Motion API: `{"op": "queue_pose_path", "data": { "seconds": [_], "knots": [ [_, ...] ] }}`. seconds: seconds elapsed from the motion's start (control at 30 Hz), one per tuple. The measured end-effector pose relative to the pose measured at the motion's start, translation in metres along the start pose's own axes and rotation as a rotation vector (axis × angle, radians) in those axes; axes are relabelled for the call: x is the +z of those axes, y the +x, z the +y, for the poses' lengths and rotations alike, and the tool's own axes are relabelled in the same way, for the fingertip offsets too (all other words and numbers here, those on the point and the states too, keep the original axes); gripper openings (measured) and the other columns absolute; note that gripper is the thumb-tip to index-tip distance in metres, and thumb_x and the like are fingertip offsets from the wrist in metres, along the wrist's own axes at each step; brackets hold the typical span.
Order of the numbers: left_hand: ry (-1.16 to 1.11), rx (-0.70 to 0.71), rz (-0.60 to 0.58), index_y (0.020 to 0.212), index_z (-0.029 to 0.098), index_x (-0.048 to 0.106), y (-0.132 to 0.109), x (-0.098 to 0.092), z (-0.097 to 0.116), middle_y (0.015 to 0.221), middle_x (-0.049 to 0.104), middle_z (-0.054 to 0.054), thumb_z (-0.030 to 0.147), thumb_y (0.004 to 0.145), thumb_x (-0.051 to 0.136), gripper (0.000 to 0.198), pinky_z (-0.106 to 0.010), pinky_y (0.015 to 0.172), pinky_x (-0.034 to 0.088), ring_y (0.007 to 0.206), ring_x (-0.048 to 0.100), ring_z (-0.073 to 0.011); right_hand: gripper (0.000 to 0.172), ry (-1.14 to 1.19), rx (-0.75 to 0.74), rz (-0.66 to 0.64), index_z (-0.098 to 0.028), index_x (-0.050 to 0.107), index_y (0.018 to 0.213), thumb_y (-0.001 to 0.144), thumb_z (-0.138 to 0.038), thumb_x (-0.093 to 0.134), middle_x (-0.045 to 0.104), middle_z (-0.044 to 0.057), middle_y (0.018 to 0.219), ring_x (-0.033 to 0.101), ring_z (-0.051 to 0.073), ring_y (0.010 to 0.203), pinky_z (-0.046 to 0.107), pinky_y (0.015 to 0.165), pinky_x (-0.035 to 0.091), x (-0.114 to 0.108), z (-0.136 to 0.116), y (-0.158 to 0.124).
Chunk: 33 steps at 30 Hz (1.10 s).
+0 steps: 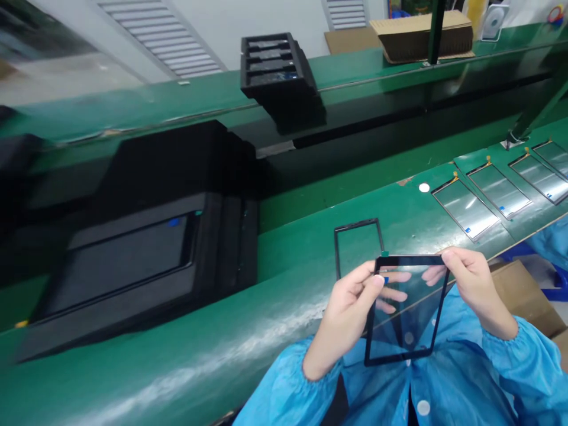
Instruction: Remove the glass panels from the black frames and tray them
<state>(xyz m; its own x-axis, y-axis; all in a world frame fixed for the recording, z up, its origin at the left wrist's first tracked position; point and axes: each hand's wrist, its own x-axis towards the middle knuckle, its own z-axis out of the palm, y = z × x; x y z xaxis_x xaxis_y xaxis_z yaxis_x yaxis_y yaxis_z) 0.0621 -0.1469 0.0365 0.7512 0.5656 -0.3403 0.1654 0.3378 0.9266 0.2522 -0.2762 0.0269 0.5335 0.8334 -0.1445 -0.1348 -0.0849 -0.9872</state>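
I hold a clear glass panel with a black border (406, 307) upright over my lap, in front of my blue smock. My left hand (350, 310) grips its left edge, fingers behind the glass and thumb on the front near a small blue tab. My right hand (470, 284) pinches the top right corner. A second black-bordered panel (358, 245) lies flat on the green bench (266, 296) just beyond my hands.
A stack of black trays (142, 248) with a panel on top sits at the left. Another black tray stack (279, 74) stands on the raised shelf. Several glass panels (501, 192) lie in a row at the right. Cardboard boxes (421, 35) stand at the back.
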Motion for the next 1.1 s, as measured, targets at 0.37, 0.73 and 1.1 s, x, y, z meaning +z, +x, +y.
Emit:
{"op": "queue_pose_path", "data": {
  "seconds": [0.37, 0.73, 1.1],
  "knots": [
    [0.638, 0.183, -0.168, 0.142, 0.032, 0.071, 0.006, -0.003, 0.012, 0.109, 0.086, -0.005, 0.032, 0.094, 0.07, 0.048, -0.036, 0.082, 0.064, 0.083, 0.082, -0.0269, 0.037, -0.129, -0.054, -0.134, -0.02, 0.086, 0.097, 0.102, -0.051, 0.066, 0.085, 0.006, 0.085, 0.081, 0.021, 0.077, 0.031, 0.074, 0.064, 0.011, 0.01, 0.003],
    [0.035, 0.07, 0.155, 0.129, 0.02, 0.055, 0.001, -0.02, -0.012, 0.103, 0.083, -0.013, 0.057, 0.094, 0.073, 0.054, -0.027, 0.048, 0.059, 0.065, 0.08, -0.023, 0.04, 0.045, 0.005, 0.135, -0.022, 0.081, 0.11, 0.091, -0.057, 0.079, 0.087, 0.009, 0.095, 0.083, 0.025, 0.068, 0.033, 0.065, 0.068, -0.041, 0.029, -0.009],
    [1.017, 0.691, 0.033, 0.127, 0.025, 0.077, 0.015, -0.011, -0.005, 0.119, 0.084, -0.008, 0.032, 0.107, 0.058, 0.028, -0.047, 0.11, 0.055, 0.11, 0.078, -0.0272, 0.036, -0.011, 0.031, 0.089, -0.018, 0.083, 0.099, 0.087, -0.052, 0.084, 0.084, 0.01, 0.079, 0.08, 0.025, 0.057, 0.032, 0.056, 0.069, -0.01, 0.02, -0.016]
  ]
}}
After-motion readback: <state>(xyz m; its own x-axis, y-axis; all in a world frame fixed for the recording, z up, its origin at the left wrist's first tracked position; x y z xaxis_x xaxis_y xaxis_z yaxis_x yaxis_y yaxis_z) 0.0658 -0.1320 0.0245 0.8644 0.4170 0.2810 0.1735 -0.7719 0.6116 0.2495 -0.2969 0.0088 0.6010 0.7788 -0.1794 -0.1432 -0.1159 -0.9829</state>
